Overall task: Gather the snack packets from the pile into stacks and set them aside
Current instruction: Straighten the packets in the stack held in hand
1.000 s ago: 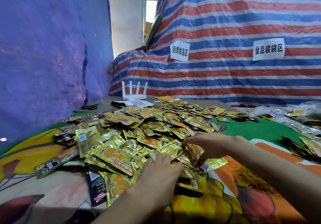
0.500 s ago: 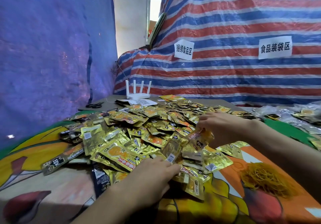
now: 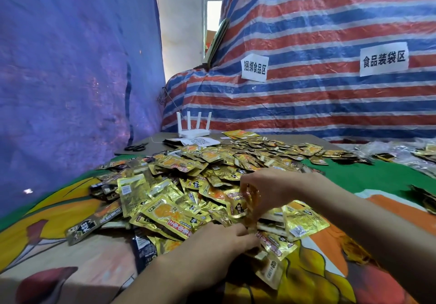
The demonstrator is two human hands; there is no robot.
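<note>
A wide pile of gold snack packets [image 3: 203, 181] covers the middle of the table, spreading to the far right. My right hand [image 3: 269, 190] hovers over the pile's near edge, fingers curled round a small upright bunch of gold packets [image 3: 250, 200]. My left hand [image 3: 219, 249] lies low at the front of the pile, its fingertips curled on the lower end of the same bunch. Loose packets [image 3: 302, 223] lie flat under and beside both hands.
A colourful printed cloth [image 3: 59, 244] covers the table. At the back stand a white router [image 3: 192, 127], a paper with a QR code [image 3: 200, 141] and black scissors [image 3: 135, 147]. Clear bags with more packets [image 3: 405, 152] lie far right. Tarps wall in the table.
My right hand has come back down and toward me with its packets, meeting my left hand at the pile's front. The camera has tilted slightly.
</note>
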